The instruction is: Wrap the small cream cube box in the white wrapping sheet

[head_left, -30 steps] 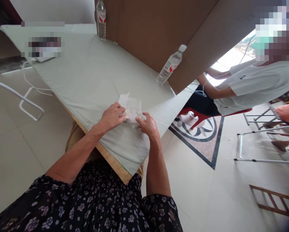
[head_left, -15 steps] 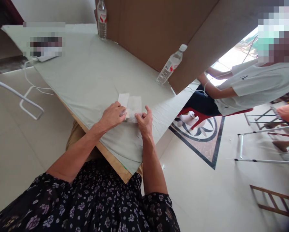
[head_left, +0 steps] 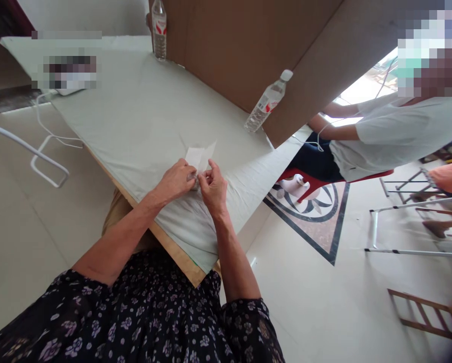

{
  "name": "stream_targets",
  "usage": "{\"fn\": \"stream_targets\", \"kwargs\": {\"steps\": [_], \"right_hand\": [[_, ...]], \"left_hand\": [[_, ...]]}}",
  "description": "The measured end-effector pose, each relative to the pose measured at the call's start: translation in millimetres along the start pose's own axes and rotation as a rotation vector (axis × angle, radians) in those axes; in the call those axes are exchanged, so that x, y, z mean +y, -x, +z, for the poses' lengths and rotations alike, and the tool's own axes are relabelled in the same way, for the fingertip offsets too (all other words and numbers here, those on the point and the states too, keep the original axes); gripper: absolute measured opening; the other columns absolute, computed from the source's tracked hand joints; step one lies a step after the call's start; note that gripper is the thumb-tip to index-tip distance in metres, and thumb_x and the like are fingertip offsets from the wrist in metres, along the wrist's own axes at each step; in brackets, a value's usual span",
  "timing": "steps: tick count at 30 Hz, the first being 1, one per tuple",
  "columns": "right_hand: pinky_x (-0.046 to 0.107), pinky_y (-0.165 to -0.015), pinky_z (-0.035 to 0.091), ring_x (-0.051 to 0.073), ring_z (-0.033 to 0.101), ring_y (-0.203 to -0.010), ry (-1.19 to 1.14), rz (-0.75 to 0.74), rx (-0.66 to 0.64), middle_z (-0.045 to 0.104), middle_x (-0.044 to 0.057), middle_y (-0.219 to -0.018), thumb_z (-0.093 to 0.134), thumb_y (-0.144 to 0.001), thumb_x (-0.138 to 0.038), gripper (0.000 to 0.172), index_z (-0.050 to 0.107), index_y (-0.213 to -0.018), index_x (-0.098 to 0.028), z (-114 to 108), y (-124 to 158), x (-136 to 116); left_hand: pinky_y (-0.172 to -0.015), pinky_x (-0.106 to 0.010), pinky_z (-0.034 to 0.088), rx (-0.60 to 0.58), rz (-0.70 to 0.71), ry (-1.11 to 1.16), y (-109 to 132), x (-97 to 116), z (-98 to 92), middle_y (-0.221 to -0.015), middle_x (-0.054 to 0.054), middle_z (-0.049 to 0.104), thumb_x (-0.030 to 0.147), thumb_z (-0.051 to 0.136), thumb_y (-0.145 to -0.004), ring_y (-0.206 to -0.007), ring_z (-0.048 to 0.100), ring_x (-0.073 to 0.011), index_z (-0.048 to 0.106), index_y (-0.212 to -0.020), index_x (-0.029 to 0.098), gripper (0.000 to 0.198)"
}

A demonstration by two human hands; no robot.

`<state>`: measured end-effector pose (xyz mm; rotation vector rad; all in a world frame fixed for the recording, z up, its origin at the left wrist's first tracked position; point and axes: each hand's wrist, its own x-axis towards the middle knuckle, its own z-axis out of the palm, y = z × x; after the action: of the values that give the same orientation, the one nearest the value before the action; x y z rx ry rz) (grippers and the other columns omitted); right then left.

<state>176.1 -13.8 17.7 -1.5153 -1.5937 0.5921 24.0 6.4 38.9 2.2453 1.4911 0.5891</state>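
Observation:
A thin white sheet of paper point(head_left: 200, 155) lies near the front corner of the cloth-covered table point(head_left: 135, 116), creased, with its right part standing up at a slant. My left hand point(head_left: 179, 177) is closed on its near left part, fingers curled. Something greyish shows at those fingertips, too small to make out. My right hand point(head_left: 214, 187) pinches the near edge of the paper close beside the left fingers, its index finger raised behind. The fingers of both hands hide the near part of the sheet.
A clear water bottle point(head_left: 266, 103) leans against a large cardboard panel point(head_left: 244, 45); another bottle point(head_left: 159, 33) stands at its left end. A white device point(head_left: 74, 83) with a cable lies at the far left. Another person in a white shirt point(head_left: 381, 136) sits to the right.
My right hand has moved left towards my left hand, bringing the paper's right part up and inward from lying flat. My left hand has stayed nearly in place.

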Motion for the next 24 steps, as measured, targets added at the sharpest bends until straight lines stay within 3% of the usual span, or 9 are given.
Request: {"fn": "stream_targets", "kwargs": {"steps": [7, 10, 14, 18, 22, 24], "right_hand": [[0.033, -0.087, 0.057, 0.015, 0.071, -0.077, 0.08, -0.043, -0.108, 0.079, 0.007, -0.111, 0.057, -0.094, -0.027, 0.058, 0.052, -0.15, -0.016, -4.2, 7.1, -3.3], [0.034, -0.092, 0.057, 0.018, 0.074, -0.089, 0.08, -0.081, -0.153, 0.079, 0.009, -0.12, 0.052, -0.099, -0.033, 0.055, 0.05, -0.152, -0.018, -10.5, 11.1, -5.0], [0.037, -0.1, 0.056, 0.02, 0.073, -0.106, 0.108, -0.137, -0.195, 0.078, 0.007, -0.124, 0.04, -0.104, -0.031, 0.052, 0.046, -0.155, -0.023, -15.2, 15.5, -4.8], [0.041, -0.102, 0.055, 0.022, 0.072, -0.103, 0.203, -0.217, -0.221, 0.076, 0.008, -0.126, 0.049, -0.097, -0.023, 0.06, 0.044, -0.157, -0.024, -13.2, 16.3, -2.2], [0.046, -0.1, 0.056, 0.025, 0.071, -0.101, 0.249, -0.242, -0.243, 0.076, 0.012, -0.123, 0.055, -0.093, -0.022, 0.065, 0.044, -0.157, -0.021, -14.3, 14.4, -0.6], [0.044, -0.099, 0.057, 0.023, 0.071, -0.097, 0.204, -0.234, -0.266, 0.075, 0.011, -0.124, 0.055, -0.091, -0.02, 0.068, 0.044, -0.157, -0.021, -16.7, 13.7, -0.5]], "left_hand": [[-0.093, -0.04, 0.056, 0.014, -0.008, 0.05, 0.4, -2.3, 3.7, -0.106, -0.013, 0.064, 0.022, 0.057, -0.088, -0.1, 0.065, -0.0259, 0.072, -0.096, 0.016, 0.018], [-0.093, -0.041, 0.056, 0.028, -0.02, 0.083, 3.3, -0.8, 4.5, -0.11, -0.014, 0.064, 0.026, 0.055, -0.089, -0.101, 0.065, -0.026, 0.072, -0.097, 0.016, 0.02], [-0.092, -0.037, 0.057, 0.076, -0.074, 0.192, 7.0, -3.7, 5.9, -0.113, -0.011, 0.066, 0.023, 0.061, -0.082, -0.091, 0.065, -0.0204, 0.071, -0.113, 0.015, 0.034], [-0.083, -0.033, 0.058, 0.099, -0.12, 0.325, 7.4, -6.0, 4.5, -0.117, -0.009, 0.068, 0.026, 0.066, -0.078, -0.079, 0.064, -0.0151, 0.065, -0.131, 0.015, 0.054], [-0.086, -0.037, 0.057, 0.113, -0.144, 0.286, 3.1, -1.8, 2.6, -0.113, -0.009, 0.068, 0.04, 0.068, -0.085, -0.077, 0.063, -0.0158, 0.069, -0.125, 0.016, 0.046], [-0.089, -0.038, 0.055, 0.08, -0.14, 0.241, 0.6, -0.2, 2.5, -0.111, -0.009, 0.067, 0.039, 0.068, -0.086, -0.08, 0.063, -0.0172, 0.07, -0.122, 0.016, 0.043]]}}
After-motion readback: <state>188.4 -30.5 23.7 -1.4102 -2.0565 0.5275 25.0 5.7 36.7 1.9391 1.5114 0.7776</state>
